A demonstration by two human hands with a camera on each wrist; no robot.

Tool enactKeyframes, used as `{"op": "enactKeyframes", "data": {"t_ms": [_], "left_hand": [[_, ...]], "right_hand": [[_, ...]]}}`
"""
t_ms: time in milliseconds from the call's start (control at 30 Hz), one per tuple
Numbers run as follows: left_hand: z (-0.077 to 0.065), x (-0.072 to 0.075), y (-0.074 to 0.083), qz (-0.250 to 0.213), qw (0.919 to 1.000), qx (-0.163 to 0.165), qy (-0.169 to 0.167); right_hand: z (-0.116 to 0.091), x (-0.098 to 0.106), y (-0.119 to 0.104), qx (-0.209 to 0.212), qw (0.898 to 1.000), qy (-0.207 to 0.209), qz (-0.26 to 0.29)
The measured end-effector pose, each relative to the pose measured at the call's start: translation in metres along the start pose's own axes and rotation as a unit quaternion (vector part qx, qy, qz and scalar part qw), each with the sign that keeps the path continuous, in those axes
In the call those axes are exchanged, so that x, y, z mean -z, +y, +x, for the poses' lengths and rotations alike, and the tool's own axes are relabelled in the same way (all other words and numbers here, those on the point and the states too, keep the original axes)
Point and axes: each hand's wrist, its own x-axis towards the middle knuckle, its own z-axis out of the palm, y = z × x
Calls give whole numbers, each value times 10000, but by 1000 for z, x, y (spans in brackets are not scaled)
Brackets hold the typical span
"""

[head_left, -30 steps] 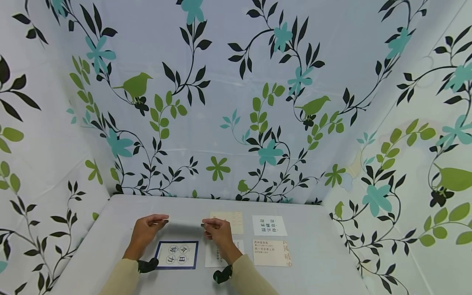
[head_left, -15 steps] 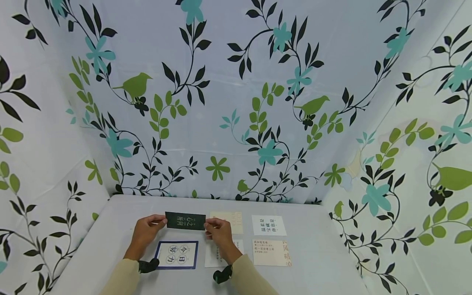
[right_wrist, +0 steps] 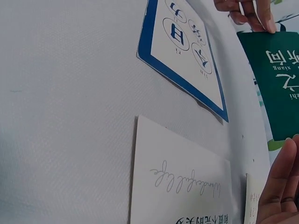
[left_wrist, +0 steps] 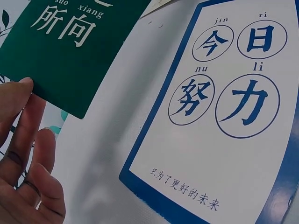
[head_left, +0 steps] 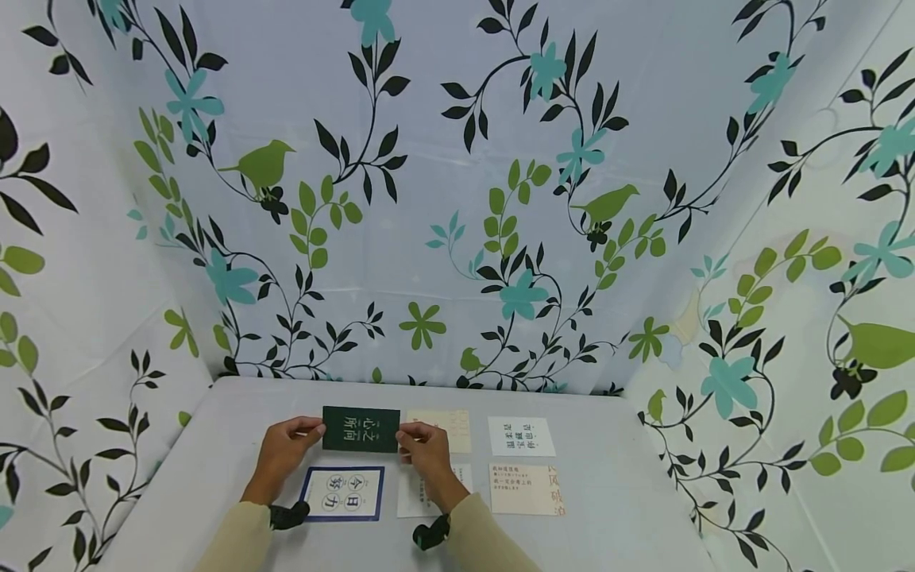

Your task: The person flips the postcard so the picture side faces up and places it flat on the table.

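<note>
Both hands hold a dark green card (head_left: 360,430) with white Chinese characters, tilted up above the table. My left hand (head_left: 284,454) pinches its left end between thumb and fingers. At the opposite end, my right hand (head_left: 429,459) grips the card the same way. Below it lies a white card with a blue border (head_left: 343,494) and circled characters, beside the left wrist. A white card marked "Wonderful life" (right_wrist: 180,179) lies under the right hand and is partly covered in the head view.
A pale beige card (head_left: 453,429) lies behind the right hand. Farther right, a white card (head_left: 522,437) lies above a cream card with reddish print (head_left: 527,490). All rest on a white-covered table (head_left: 615,477), with patterned cloth (head_left: 429,238) hanging behind and at the sides.
The green card, seen edge-on a second ago, has been tilted so its lettered face shows fully. Both hands have kept their grip and stay nearly in place.
</note>
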Motion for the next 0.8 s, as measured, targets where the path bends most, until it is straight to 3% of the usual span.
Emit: {"op": "enactKeyframes", "data": {"t_ms": [367, 800], "left_hand": [[-1, -1, 0, -170, 9998, -90, 26], [-3, -6, 4, -136, 9996, 60, 242]], "right_hand": [[-1, -2, -1, 127, 9993, 107, 336], [-6, -5, -2, 154, 9993, 327, 5]]}}
